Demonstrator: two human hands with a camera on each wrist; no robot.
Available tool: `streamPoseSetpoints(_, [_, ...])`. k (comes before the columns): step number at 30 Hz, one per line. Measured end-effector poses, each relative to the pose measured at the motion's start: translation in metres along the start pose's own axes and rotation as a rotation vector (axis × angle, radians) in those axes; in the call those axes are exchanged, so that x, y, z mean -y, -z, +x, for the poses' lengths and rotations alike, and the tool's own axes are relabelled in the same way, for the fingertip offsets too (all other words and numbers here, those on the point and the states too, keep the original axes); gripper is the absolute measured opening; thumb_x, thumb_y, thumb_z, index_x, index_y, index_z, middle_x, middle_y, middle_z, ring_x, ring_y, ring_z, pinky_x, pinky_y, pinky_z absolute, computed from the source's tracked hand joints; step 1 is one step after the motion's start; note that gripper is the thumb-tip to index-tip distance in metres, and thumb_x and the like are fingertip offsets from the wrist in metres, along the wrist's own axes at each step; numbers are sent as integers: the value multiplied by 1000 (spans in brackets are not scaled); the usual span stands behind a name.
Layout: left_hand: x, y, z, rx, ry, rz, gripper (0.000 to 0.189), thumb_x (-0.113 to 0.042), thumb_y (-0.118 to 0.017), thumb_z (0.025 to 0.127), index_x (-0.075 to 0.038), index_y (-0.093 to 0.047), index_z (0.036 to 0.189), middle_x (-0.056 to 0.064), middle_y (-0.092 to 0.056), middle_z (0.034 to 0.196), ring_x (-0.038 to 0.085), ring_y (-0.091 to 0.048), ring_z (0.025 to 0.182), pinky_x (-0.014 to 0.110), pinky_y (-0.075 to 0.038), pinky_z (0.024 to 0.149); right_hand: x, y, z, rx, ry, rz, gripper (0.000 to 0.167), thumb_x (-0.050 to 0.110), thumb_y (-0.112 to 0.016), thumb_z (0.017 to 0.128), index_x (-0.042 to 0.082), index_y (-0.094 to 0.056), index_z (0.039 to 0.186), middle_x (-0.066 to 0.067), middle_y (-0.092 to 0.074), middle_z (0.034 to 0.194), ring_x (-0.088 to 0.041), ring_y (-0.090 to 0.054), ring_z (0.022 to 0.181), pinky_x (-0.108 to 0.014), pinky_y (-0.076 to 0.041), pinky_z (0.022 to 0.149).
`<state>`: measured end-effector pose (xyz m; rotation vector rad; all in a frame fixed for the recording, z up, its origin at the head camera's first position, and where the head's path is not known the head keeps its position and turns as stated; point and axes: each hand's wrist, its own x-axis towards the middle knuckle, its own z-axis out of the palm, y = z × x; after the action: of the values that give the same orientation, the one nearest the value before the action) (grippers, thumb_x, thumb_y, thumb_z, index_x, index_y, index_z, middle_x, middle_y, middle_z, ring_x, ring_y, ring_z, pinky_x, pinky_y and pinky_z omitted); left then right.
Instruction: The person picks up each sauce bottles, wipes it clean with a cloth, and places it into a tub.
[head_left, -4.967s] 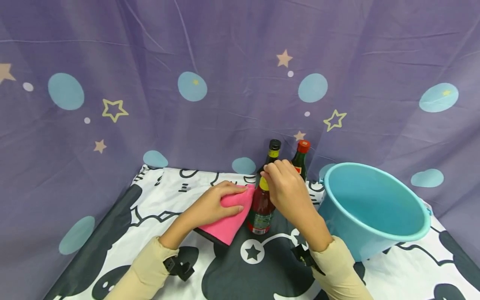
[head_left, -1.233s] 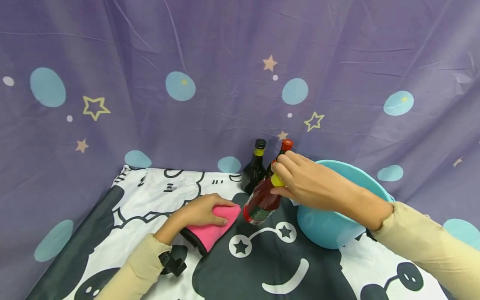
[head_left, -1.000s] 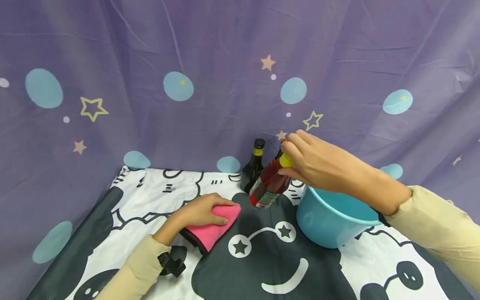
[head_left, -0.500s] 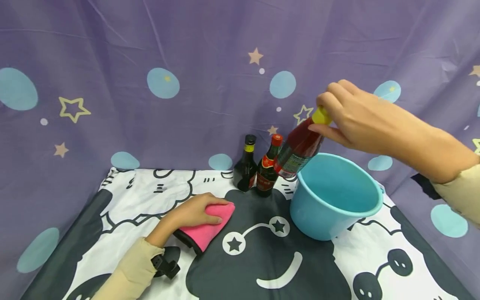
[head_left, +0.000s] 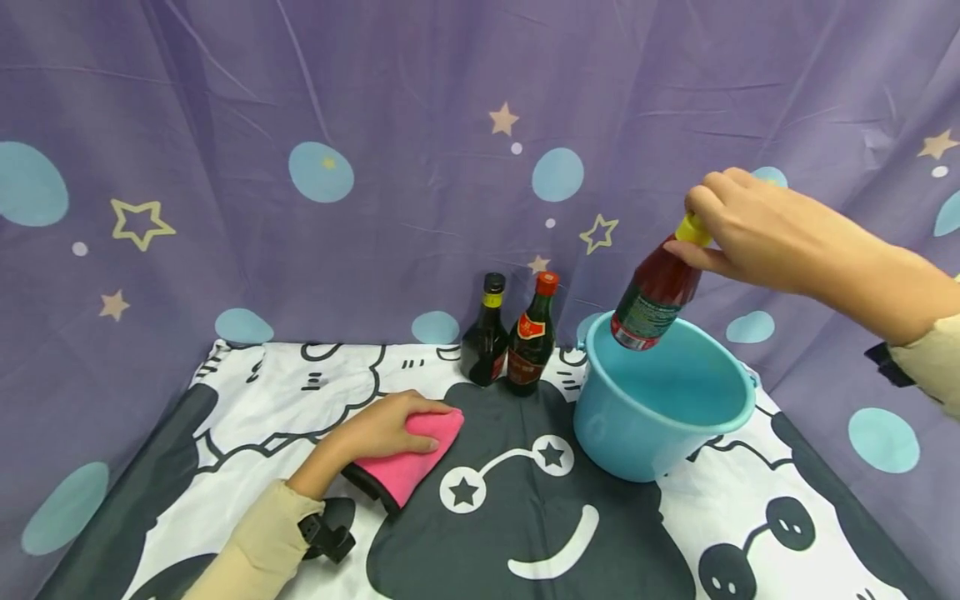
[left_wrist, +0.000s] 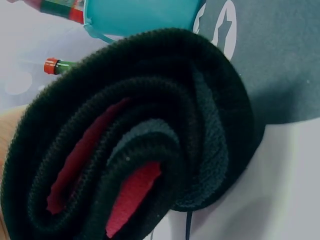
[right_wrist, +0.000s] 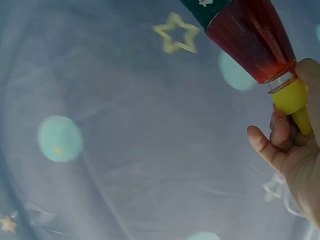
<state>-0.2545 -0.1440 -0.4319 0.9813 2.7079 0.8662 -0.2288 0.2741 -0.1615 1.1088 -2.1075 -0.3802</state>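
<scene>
My right hand (head_left: 787, 237) pinches a red sauce bottle (head_left: 662, 283) by its yellow cap. The bottle tilts, its base low and to the left, overlapping the mouth of a light-blue bucket (head_left: 626, 417) in the head view. From the right wrist view, thumb and fingers close about the yellow cap (right_wrist: 290, 97), with the red glass above. On the patterned cloth at left, my left hand (head_left: 378, 429) grips a folded pink towel (head_left: 408, 471) with black edging. Its rolled black layers (left_wrist: 215, 140) fill much of the left wrist view.
Two dark sauce bottles stand upright at the back: one black-capped (head_left: 485, 346), the other red-capped (head_left: 531, 342), left of the bucket. A black-and-white patterned cloth (head_left: 480, 550) covers the table. Behind it hangs a purple curtain (head_left: 420, 100) with stars and dots.
Both hands were at the red sauce bottle earlier, the towel against it. My right hand has lifted it up and right, over the bucket. My left hand remains on the towel.
</scene>
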Motion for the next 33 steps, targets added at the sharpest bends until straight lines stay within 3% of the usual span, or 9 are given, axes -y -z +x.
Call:
streamPoseSetpoints(3, [0, -1, 0, -6, -13, 6, 50, -26, -81, 85, -20, -70, 133, 6, -69, 116, 18, -63, 102, 38, -50, 89, -5, -19, -10, 29, 19, 27, 74, 64, -19, 103, 1, -49, 79, -4, -42, 66, -18, -37, 58, -30, -33, 52])
streamPoseSetpoints(6, [1, -1, 0, -11, -26, 13, 51, -26, -81, 84, -19, -70, 133, 7, -70, 117, 20, -64, 106, 41, -51, 92, -7, -36, -21, 81, 3, 60, 54, 51, -45, 105, 5, -46, 77, -2, -40, 66, -16, -38, 58, -28, -34, 50])
streamPoseSetpoints(9, [1, -1, 0, -17, -20, 7, 51, -26, -81, 85, -19, -69, 134, 7, -69, 119, 21, -64, 107, 41, -51, 93, -8, -50, -32, 140, -31, 78, 37, 31, -71, 90, 8, -45, 77, 1, -40, 67, -14, -39, 59, -26, -35, 49])
streamPoseSetpoints(12, [0, -1, 0, -38, -16, -2, 52, -27, -81, 86, -20, -68, 135, 7, -68, 119, 20, -64, 107, 41, -51, 92, -7, -62, -39, 194, -69, 92, 37, 20, -81, 78, 9, -46, 76, 2, -40, 67, -13, -39, 61, -25, -36, 50])
streamPoseSetpoints(18, [-1, -1, 2, -114, -16, -39, 52, -25, -79, 87, -20, -66, 138, 8, -67, 126, 23, -63, 115, 46, -49, 99, -4, -78, -49, 305, -129, 127, 36, 20, -81, 82, 10, -47, 78, 1, -42, 70, -12, -41, 64, -25, -38, 53])
streamPoseSetpoints(23, [-1, -1, 3, -164, -35, -64, 53, -23, -79, 88, -19, -65, 139, 9, -66, 128, 25, -62, 118, 48, -48, 101, 0, -91, -52, 332, -116, 173, 33, 19, -79, 86, 9, -48, 80, 0, -45, 71, -14, -44, 66, -27, -40, 55])
streamPoseSetpoints(33, [2, 0, 7, -192, -38, -72, 53, -25, -79, 89, -23, -64, 140, 9, -65, 128, 24, -62, 114, 46, -49, 96, 9, -108, -55, 421, -138, 239, 26, 20, -77, 90, 6, -55, 86, -4, -55, 79, -18, -52, 73, -32, -50, 61])
